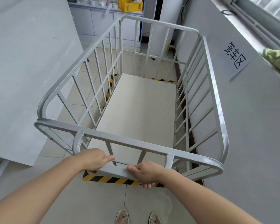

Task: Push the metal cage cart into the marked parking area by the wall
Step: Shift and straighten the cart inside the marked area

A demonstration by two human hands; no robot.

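A grey metal cage cart [213, 88] with barred sides and a pale floor board stands lengthwise along the wall on the right. Its handle bar [116, 171] is at the near end. My left hand [91, 159] is closed over the left part of the handle and my right hand [145, 173] grips the right part. Yellow-and-black striped tape [113, 180] marks the parking area on the floor; strips show below the handle, under the cart's left side and at its far end. The cart sits over the taped rectangle.
A paper sign [235, 57] with black characters hangs on the grey wall [257, 126] right of the cart. A large grey board [23, 70] leans at the left. Cabinets with a yellow crate [130, 4] stand at the back. My sandalled feet [137, 216] are on the tiled floor.
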